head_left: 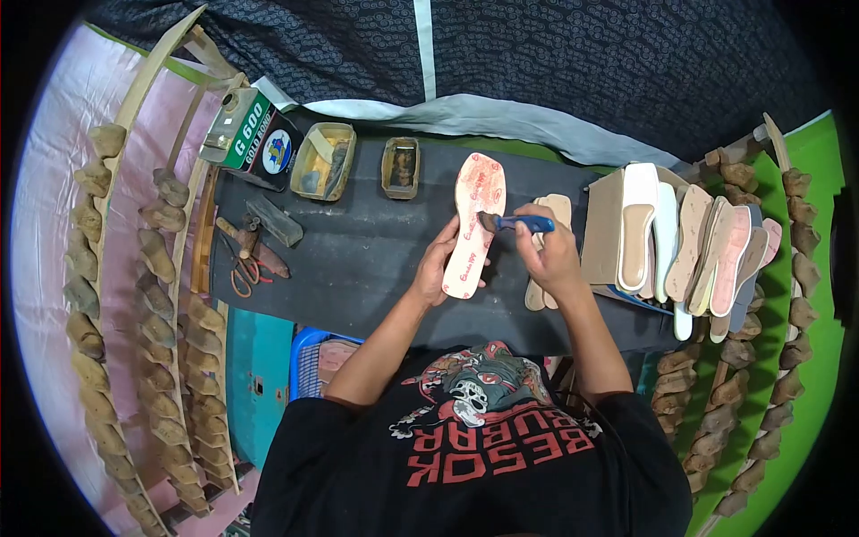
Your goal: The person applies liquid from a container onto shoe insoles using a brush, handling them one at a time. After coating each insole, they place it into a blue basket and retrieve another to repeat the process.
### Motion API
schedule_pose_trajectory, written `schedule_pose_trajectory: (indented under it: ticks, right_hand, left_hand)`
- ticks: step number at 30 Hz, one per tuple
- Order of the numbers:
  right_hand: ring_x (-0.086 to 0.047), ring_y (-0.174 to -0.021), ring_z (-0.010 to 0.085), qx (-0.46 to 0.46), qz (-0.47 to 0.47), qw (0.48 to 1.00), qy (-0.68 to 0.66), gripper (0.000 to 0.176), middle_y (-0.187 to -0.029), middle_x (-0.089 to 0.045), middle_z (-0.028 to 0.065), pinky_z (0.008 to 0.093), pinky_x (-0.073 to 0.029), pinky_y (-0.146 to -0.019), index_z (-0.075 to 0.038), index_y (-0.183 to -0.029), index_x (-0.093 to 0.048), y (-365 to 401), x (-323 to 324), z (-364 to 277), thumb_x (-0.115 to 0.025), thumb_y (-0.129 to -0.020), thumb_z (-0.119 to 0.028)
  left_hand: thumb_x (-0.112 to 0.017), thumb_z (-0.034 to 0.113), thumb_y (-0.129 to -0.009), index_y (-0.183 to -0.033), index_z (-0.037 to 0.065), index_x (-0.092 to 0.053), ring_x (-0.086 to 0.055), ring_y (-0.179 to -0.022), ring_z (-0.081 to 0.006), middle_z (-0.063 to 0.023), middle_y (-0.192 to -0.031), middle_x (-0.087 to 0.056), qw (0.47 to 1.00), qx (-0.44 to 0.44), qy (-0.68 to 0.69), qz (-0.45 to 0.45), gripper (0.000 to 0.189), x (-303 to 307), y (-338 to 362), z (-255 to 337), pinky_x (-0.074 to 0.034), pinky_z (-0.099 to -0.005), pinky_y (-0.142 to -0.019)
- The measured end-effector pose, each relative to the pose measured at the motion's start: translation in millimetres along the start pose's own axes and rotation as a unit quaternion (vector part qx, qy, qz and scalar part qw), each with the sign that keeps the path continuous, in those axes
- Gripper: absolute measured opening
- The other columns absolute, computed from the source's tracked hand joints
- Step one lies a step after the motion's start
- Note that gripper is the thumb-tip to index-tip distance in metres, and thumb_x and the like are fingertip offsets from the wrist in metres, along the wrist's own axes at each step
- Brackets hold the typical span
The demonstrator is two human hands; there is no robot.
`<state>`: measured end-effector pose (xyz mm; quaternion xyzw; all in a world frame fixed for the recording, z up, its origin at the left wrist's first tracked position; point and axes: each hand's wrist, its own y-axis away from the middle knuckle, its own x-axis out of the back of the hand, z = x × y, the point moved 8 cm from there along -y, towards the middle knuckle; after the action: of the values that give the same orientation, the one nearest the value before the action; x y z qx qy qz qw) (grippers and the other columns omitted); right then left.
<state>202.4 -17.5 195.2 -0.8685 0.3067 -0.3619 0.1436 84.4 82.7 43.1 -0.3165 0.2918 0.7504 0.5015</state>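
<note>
Dark, worn covering tops the desk [358, 259], with patterned cloth hanging behind it. At the middle, the left hand [440, 259] is curled around the near edge of a pink printed insole [474, 206], thumb on top, holding it tilted up off the desk. The right hand [550, 255] is closed around the blue handle of a brush [514, 223], whose bristles touch the insole's face about midway along. Just beneath the right hand lies a small stack of tan insoles [535, 295].

Beyond the hands, at the desk's far edge, stand two open tins: a larger tin [324, 161] holding yellowish paste and what looks like a tool, and a smaller tin [400, 166] with dark contents that cannot be made out. Left of them is a green glue can [250, 134]. Scissors [243, 273] lie nearer the left edge. On the right, a cardboard box [604, 224] holds upright soles [707, 242], white, tan and pink. Racks of shoe lasts [89, 268] flank both sides.
</note>
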Motion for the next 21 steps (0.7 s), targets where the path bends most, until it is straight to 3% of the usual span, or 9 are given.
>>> schedule_pose_trajectory:
  ticks: [6, 14, 21]
  right_hand:
    - [-0.072, -0.083, 0.035, 0.017, -0.056, 0.998, -0.013, 0.017, -0.097, -0.071, 0.0181, 0.0403, -0.057, -0.075, 0.001, -0.109, -0.063, 10, -17, -14, -0.068, -0.094, -0.006]
    - [-0.071, -0.083, 0.0345, -0.025, 0.005, 1.0, -0.006, 0.014, -0.097, -0.071, 0.0169, 0.0396, -0.057, -0.075, 0.003, -0.107, -0.063, 7, 0, 6, -0.066, -0.096, -0.006]
    - [-0.071, -0.085, 0.035, 0.103, -0.085, 0.991, -0.01, 0.023, -0.097, -0.07, 0.0175, 0.0428, -0.057, -0.078, 0.001, -0.109, -0.063, 28, -23, -28, -0.071, -0.089, -0.004]
  left_hand:
    - [-0.041, 0.028, -0.104, -0.166, 0.013, -0.014, -0.072, -0.102, -0.0294, -0.0176, -0.135, -0.062, 1.0, -0.014, 0.012, 0.003, 0.07, 9, 5, -2, -0.067, -0.0435, -0.071]
    - [-0.046, 0.035, -0.104, -0.166, 0.012, -0.014, -0.072, -0.102, -0.0266, -0.0158, -0.135, -0.061, 1.0, -0.027, 0.014, -0.005, 0.073, -1, 14, 2, -0.068, -0.0412, -0.069]
    - [-0.048, 0.034, -0.103, -0.166, 0.011, -0.014, -0.072, -0.102, -0.0256, -0.0161, -0.135, -0.062, 0.999, -0.034, 0.038, 0.0, 0.076, 5, 9, -2, -0.067, -0.0387, -0.065]
